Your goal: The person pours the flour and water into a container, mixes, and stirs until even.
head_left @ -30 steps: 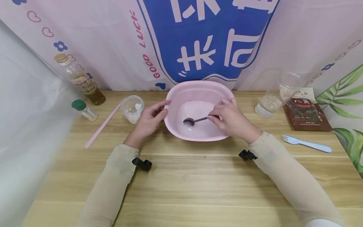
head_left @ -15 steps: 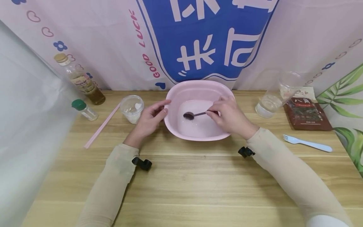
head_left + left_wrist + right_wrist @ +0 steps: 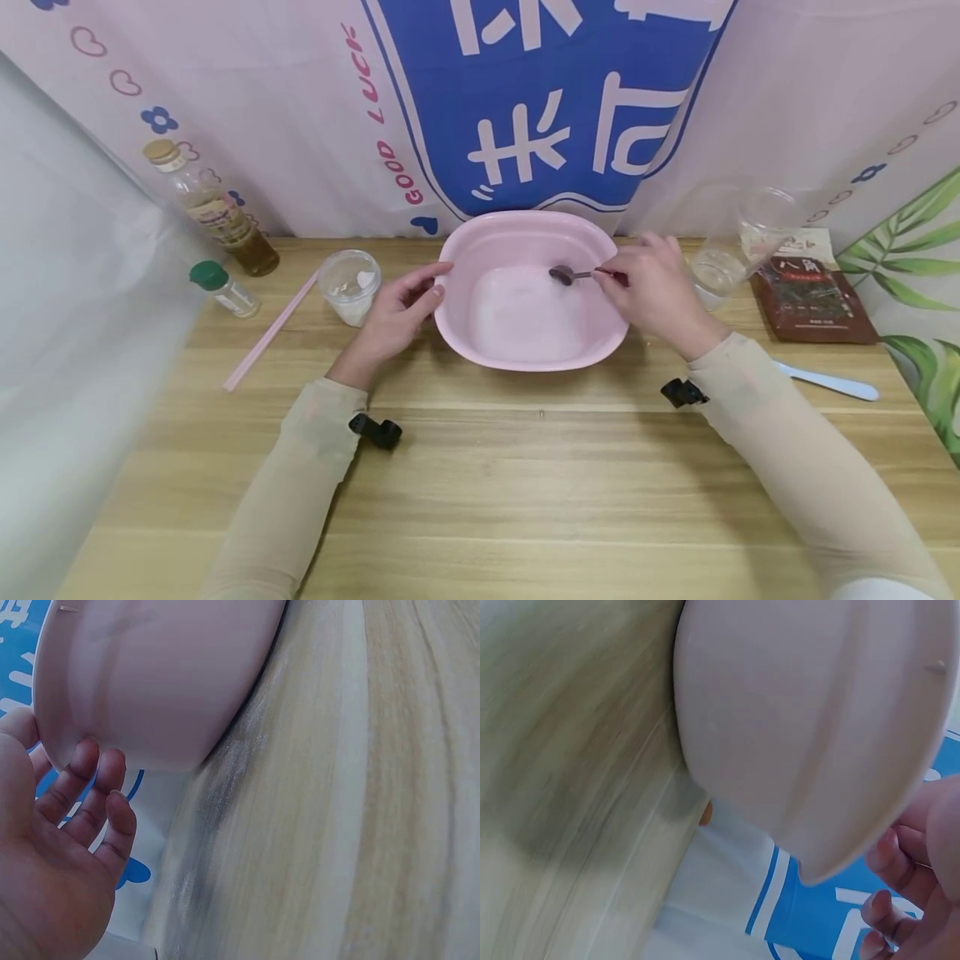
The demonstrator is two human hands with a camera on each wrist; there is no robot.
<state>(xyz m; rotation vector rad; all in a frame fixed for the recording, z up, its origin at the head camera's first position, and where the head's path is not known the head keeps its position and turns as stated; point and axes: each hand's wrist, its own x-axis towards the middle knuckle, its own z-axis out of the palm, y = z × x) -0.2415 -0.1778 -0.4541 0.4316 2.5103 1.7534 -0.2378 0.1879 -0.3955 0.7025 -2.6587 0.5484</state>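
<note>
A pink plastic basin [image 3: 532, 354] stands at the back middle of the table. My left hand [image 3: 397, 312] holds its left rim; in the left wrist view the fingers [image 3: 82, 761] touch the outer wall while the thumb lies at the edge. Over the right rim, my right hand [image 3: 652, 283] pinches the handle of a dark spoon [image 3: 562, 275], whose bowl hangs inside the basin near the back right. A pale, whitish layer covers the basin's bottom. In the right wrist view the right fingers [image 3: 889, 851] curl beside the rim, and the spoon is hidden.
Left of the basin are a clear jar [image 3: 351, 287] with white contents, pink chopsticks [image 3: 270, 333], a green-capped shaker [image 3: 225, 289] and an oil bottle [image 3: 217, 217]. To the right stand a clear cup [image 3: 750, 242], a brown packet [image 3: 813, 300] and a blue fork [image 3: 832, 381].
My right hand has moved right and slightly back with the spoon, from the basin's left-centre toward its right rim. It now overlaps the cup, its sleeve the fork's tines. My left hand stays put.
</note>
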